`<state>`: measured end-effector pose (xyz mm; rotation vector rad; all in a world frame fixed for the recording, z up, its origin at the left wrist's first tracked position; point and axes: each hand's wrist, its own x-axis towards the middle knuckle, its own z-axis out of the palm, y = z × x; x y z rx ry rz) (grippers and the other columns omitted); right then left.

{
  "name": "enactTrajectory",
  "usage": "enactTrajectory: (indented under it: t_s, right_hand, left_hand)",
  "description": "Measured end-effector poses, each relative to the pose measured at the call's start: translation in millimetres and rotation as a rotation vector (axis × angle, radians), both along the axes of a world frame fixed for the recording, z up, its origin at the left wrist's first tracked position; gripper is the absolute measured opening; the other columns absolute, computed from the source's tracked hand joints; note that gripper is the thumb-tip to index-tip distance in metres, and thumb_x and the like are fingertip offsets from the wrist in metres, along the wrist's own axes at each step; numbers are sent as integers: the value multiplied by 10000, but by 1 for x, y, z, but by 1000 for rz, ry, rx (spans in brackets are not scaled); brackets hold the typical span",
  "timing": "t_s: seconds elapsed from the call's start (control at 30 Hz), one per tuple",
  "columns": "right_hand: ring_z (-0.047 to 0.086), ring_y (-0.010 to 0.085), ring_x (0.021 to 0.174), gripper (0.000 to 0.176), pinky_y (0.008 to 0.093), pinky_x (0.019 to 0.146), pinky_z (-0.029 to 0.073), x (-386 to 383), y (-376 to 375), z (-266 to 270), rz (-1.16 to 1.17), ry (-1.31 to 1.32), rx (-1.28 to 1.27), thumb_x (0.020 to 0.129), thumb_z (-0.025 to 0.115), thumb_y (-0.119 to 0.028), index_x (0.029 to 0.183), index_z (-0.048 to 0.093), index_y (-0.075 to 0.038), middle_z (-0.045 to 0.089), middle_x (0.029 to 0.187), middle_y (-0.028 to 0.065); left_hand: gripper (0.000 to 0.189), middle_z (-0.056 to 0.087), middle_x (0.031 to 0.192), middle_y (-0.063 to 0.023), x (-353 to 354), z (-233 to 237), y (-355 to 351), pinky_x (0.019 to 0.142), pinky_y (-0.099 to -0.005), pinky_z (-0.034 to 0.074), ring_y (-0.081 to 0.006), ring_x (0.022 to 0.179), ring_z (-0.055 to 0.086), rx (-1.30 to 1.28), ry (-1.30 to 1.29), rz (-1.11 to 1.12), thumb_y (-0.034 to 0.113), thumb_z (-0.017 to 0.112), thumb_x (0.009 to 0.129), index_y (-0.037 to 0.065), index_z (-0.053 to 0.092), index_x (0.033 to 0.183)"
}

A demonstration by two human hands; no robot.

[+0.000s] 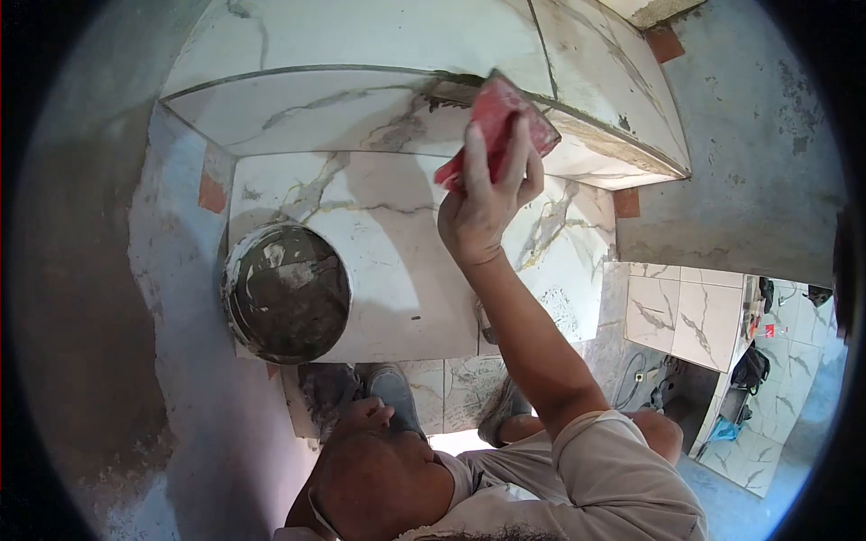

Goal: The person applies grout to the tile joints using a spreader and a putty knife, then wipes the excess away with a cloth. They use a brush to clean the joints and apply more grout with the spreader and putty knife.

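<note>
My right hand (492,194) is closed round a red flat tool (505,117), held at the front edge of a marble-patterned tile step (316,113). Dark grout or mortar lies along the joint by the tool. My left hand (368,415) is low in the view, near my knee and shoe; its fingers are only partly visible, and what it holds, if anything, cannot be made out. On the lower tiled tread (406,298), at the left, stands a round bucket (287,293) with grey residue inside.
Bare plaster walls (194,298) rise at the left and right of the steps. My shoes (393,397) are on the tiles below the tread. Farther off at the right are more tiled steps (704,316), a cable, a black bag (749,370) and a blue item (724,429).
</note>
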<state>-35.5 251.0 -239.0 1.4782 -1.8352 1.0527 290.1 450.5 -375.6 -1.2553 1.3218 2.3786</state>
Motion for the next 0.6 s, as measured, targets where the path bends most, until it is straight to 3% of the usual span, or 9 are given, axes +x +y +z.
enactTrajectory:
  t_s: [0.03, 0.07, 0.13, 0.3, 0.37, 0.5, 0.6]
  right_hand:
    - [407, 374, 1197, 688, 431, 1033, 243, -3, -4, -4, 30, -26, -58, 596, 519, 95, 1265, 572, -60, 379, 1433, 276]
    - [407, 374, 1197, 688, 431, 1033, 243, -2, -6, -5, 31, -21, -62, 596, 519, 95, 1265, 572, -60, 379, 1433, 276]
    - [393, 391, 1203, 661, 439, 1027, 277, 5, -10, -10, 13, -121, -79, 619, 581, 62, 1253, 603, -123, 381, 1424, 300]
    - [436, 374, 1175, 558, 430, 1020, 318, 50, -26, -13, 103, -160, -3, 703, 593, 15, 1226, 634, -177, 431, 1421, 230]
    - [450, 368, 1158, 533, 423, 1004, 350, 65, -21, -9, 293, -200, 154, 716, 606, -12, 1209, 648, -210, 456, 1406, 219]
    - [464, 355, 1141, 505, 409, 1008, 353, 64, -13, -8, 145, -119, -2, 739, 609, -46, 1200, 654, -247, 486, 1381, 213]
    - [434, 332, 1162, 488, 382, 994, 362, 46, -19, -2, 62, 0, -59, 764, 612, -46, 1195, 658, -270, 503, 1366, 198]
  left_hand:
    - [393, 602, 704, -15, -4, -6, 3, 616, -267, 428, -84, 664, 526, -2, 4, 0, 411, 635, 902, 67, 583, 719]
    - [366, 593, 684, -4, -9, -9, 6, 587, -266, 429, -79, 632, 518, -13, 11, -25, 382, 615, 919, 75, 578, 722]
    - [343, 585, 665, 8, -15, -16, 11, 557, -265, 430, -73, 599, 510, -24, 20, -51, 353, 594, 936, 83, 574, 725]
    - [384, 588, 671, -5, -26, -16, 9, 568, -270, 426, -72, 616, 516, 32, 24, -165, 400, 608, 920, 82, 555, 712]
    - [389, 587, 674, -21, -25, -14, 10, 592, -286, 427, -78, 636, 509, 44, 5, -158, 398, 626, 906, 61, 562, 722]
    - [404, 613, 700, -52, -23, -18, 15, 632, -304, 443, -93, 672, 525, -1, -72, -122, 407, 651, 883, 21, 601, 775]
    - [408, 609, 684, -34, -18, -28, 20, 606, -288, 443, -88, 647, 539, -21, -24, -151, 422, 618, 911, 58, 570, 731]
